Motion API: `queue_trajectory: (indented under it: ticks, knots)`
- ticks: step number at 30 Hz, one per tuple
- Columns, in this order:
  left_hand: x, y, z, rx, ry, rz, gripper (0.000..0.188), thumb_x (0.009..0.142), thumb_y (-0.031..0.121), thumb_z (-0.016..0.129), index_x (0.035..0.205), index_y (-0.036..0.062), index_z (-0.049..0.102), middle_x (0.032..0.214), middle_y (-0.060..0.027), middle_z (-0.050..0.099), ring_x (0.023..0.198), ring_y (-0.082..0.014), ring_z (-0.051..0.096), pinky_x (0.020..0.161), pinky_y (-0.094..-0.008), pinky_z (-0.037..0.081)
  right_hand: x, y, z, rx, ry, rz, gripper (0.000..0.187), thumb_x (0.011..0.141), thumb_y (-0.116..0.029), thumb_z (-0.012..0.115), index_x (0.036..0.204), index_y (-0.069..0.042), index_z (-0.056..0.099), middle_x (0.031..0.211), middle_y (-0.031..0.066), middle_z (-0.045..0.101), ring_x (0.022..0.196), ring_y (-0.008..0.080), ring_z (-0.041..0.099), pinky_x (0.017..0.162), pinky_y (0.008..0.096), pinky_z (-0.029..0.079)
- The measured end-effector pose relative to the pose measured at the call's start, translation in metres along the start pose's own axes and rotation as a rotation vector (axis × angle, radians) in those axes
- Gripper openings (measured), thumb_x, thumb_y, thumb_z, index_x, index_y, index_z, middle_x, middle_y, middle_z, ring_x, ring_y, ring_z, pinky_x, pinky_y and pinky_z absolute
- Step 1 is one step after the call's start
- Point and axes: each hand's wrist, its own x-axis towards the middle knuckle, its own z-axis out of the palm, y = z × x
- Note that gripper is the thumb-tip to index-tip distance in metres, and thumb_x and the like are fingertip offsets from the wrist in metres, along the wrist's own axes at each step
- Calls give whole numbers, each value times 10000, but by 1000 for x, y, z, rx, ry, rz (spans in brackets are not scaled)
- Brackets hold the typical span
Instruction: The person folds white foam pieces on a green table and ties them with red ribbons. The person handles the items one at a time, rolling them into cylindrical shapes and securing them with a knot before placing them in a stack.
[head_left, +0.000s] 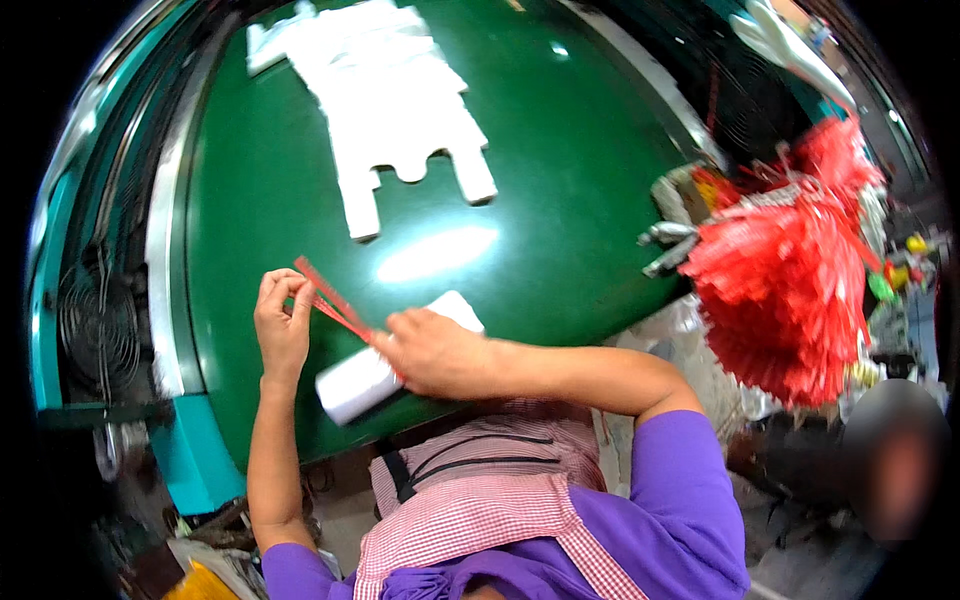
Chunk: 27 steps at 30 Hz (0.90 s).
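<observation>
At the near edge of the table (600, 200), the right hand (435, 352) overlies a roll (348, 390) — its grip I cannot tell — while the left hand (283, 312) pinches a red strap (328, 283); bags (395, 100) lie farther up.

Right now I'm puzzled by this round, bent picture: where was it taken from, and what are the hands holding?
There's no robot here, just a person's bare hands. A wide fisheye camera on the person's head looks down, bending straight edges. The left hand pinches a red strip. The right hand lies over a white roll, where the strip meets it; its exact grip is hard to see. Farther up the green table lie white handled bags. A big red bunch of strips is at the right.
</observation>
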Motion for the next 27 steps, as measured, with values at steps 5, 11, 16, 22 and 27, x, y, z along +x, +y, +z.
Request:
queue_trajectory:
  ticks: [5,11,16,22,27]
  knots:
    - [-36,13,-17,-143,58,-222,593,826,140,679,1370,80,455,1220,-118,490,1003,-190,558,780,-288,500,85,24,4,535,114,211,378,925,-287,574,1177,-6,555,943,251,656,867,395,653,742,459,521]
    - [1,-92,-73,439,125,-83,649,766,13,662,1379,84,462,1267,-186,466,1199,-349,471,1004,-423,414,133,100,-11,240,575,337,241,858,-160,597,1081,-72,628,1019,179,654,961,363,622,835,445,501]
    - [10,-137,-125,1189,38,-52,547,814,175,701,1330,146,520,1441,-157,397,1301,-381,390,1055,-482,340,80,144,-17,-276,205,346,263,890,-275,617,891,-14,645,931,154,620,915,339,569,811,436,451]
    - [-68,11,-40,370,-427,326,711,761,416,729,1371,149,480,1504,-138,336,1414,-401,242,1110,-612,191,-22,49,-19,244,72,112,331,845,-299,660,1041,-33,636,1031,160,605,972,331,569,883,419,445]
    - [-127,35,-18,504,-700,408,768,695,361,775,1373,165,472,1515,-109,323,1431,-350,234,1127,-602,161,-99,17,-51,144,-34,151,708,766,-243,747,1392,-117,440,1468,143,378,1375,334,327,1110,508,268]
